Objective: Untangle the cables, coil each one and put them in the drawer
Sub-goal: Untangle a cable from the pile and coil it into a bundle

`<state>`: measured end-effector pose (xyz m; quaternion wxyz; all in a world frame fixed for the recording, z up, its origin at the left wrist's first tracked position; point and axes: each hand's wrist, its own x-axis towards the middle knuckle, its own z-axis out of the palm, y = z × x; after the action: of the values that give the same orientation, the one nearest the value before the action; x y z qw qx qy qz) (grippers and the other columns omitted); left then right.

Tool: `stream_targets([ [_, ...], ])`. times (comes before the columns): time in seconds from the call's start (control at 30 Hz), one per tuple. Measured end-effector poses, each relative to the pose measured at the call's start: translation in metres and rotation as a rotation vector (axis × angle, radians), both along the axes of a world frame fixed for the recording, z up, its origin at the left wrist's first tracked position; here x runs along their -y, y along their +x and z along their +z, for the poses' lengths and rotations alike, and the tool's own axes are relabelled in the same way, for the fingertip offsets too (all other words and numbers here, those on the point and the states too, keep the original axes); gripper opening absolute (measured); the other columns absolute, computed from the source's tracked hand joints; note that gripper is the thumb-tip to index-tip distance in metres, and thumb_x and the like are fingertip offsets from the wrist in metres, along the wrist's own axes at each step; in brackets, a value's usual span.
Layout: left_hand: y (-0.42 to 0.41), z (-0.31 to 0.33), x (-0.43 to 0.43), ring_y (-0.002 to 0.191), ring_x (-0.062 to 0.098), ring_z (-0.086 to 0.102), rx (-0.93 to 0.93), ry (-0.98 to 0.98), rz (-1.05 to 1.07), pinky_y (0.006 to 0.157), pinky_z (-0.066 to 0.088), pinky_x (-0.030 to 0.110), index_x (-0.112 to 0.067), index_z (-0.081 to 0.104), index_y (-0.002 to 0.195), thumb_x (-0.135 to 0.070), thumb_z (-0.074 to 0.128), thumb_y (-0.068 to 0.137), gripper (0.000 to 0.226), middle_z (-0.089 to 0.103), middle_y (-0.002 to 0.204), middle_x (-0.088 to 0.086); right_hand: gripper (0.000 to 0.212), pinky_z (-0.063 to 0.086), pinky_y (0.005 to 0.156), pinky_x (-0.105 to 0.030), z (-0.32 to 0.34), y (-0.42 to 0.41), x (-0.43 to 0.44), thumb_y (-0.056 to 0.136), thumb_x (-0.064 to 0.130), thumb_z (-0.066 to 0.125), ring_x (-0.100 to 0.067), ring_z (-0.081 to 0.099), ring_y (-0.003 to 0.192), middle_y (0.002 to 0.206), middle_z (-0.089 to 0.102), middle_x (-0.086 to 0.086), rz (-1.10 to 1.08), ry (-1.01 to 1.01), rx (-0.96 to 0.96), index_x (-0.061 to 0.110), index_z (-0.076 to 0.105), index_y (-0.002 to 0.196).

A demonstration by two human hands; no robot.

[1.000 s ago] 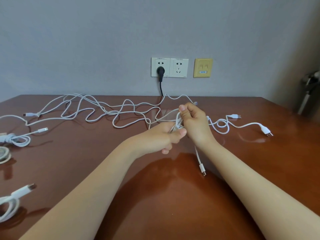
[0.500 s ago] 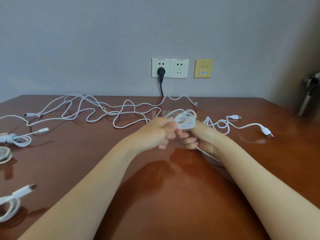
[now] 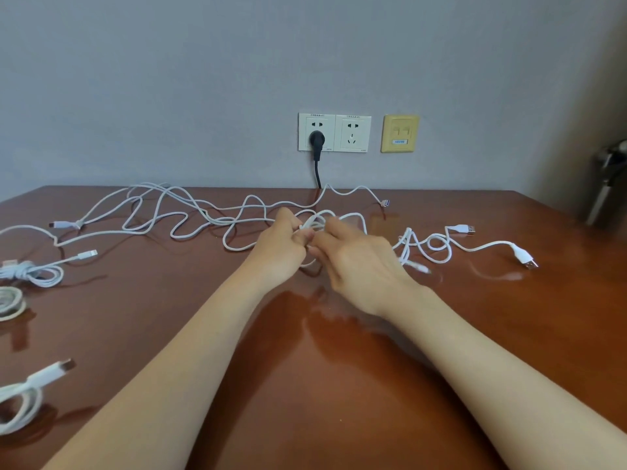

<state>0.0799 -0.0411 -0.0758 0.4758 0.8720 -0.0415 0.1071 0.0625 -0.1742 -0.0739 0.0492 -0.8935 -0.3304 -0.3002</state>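
My left hand (image 3: 283, 247) grips a small coil of white cable (image 3: 317, 222) above the middle of the brown table (image 3: 305, 385). My right hand (image 3: 359, 262) is just right of it, fingers curled at the same coil; its free end with a plug (image 3: 420, 268) trails blurred to the right. A long tangle of white cables (image 3: 176, 215) sprawls across the far left of the table. Another white USB cable (image 3: 475, 247) lies looped at the right. No drawer is in view.
Three coiled cables lie at the left edge: a white one (image 3: 34, 273), a grey one (image 3: 10, 301) and a thicker white one (image 3: 20, 398). A black plug (image 3: 316, 140) sits in the wall socket behind. A metal object (image 3: 607, 184) stands at far right.
The hands have moved slightly away from me with the coil. The hanging end of the cable has swung from under my right wrist out to the right.
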Motion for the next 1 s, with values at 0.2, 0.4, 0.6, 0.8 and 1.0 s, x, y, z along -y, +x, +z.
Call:
stream_targets([
  [0.2, -0.003, -0.002, 0.004, 0.052, 0.016, 0.030, -0.049, -0.004, -0.118, 0.050, 0.025, 0.030, -0.020, 0.032, 0.074, -0.011, 0.039, 0.094, 0.023, 0.044, 0.064, 0.003, 0.016, 0.052, 0.075, -0.036, 0.000, 0.003, 0.007, 0.084, 0.006, 0.048, -0.032, 0.060, 0.101, 0.117, 0.062, -0.011, 0.096, 0.120, -0.102, 0.004, 0.063, 0.090],
  [0.4, -0.010, 0.003, 0.004, 0.047, 0.012, 0.029, -0.064, -0.151, -0.230, 0.047, 0.028, 0.021, -0.016, 0.035, 0.077, -0.010, 0.039, 0.099, 0.024, 0.045, 0.061, 0.002, 0.018, 0.045, 0.074, -0.036, 0.008, 0.010, 0.011, 0.090, 0.010, 0.049, -0.029, 0.056, 0.083, 0.082, 0.065, -0.008, 0.041, 0.376, -0.269, 0.006, 0.066, 0.090],
  [0.6, -0.012, 0.005, -0.001, 0.036, 0.006, 0.030, -0.147, -0.132, -0.367, 0.043, 0.029, 0.017, -0.014, 0.037, 0.076, -0.009, 0.044, 0.098, 0.023, 0.051, 0.060, 0.003, 0.016, 0.026, 0.061, -0.020, 0.009, 0.007, 0.020, 0.090, 0.009, 0.053, -0.017, 0.039, 0.065, 0.063, 0.050, 0.009, 0.037, 0.425, -0.268, 0.010, 0.069, 0.086],
  [0.8, -0.015, 0.008, -0.004, 0.039, 0.006, 0.030, -0.198, -0.124, -0.475, 0.044, 0.030, 0.016, -0.012, 0.038, 0.078, -0.006, 0.046, 0.096, 0.021, 0.053, 0.063, 0.004, 0.013, 0.033, 0.057, -0.006, 0.009, 0.011, 0.023, 0.087, 0.009, 0.062, 0.008, 0.050, 0.056, 0.045, 0.049, 0.024, 0.095, 0.500, -0.303, 0.012, 0.073, 0.080],
  [1.0, -0.020, 0.007, 0.005, 0.039, 0.006, 0.030, -0.219, -0.199, -0.541, 0.044, 0.028, 0.017, -0.007, 0.042, 0.082, -0.003, 0.045, 0.096, 0.015, 0.054, 0.053, -0.004, 0.009, 0.040, 0.049, -0.010, 0.018, 0.013, 0.037, 0.074, 0.014, 0.074, 0.002, 0.051, 0.046, 0.050, 0.062, 0.008, 0.117, 0.873, -0.792, 0.012, 0.069, 0.068],
])
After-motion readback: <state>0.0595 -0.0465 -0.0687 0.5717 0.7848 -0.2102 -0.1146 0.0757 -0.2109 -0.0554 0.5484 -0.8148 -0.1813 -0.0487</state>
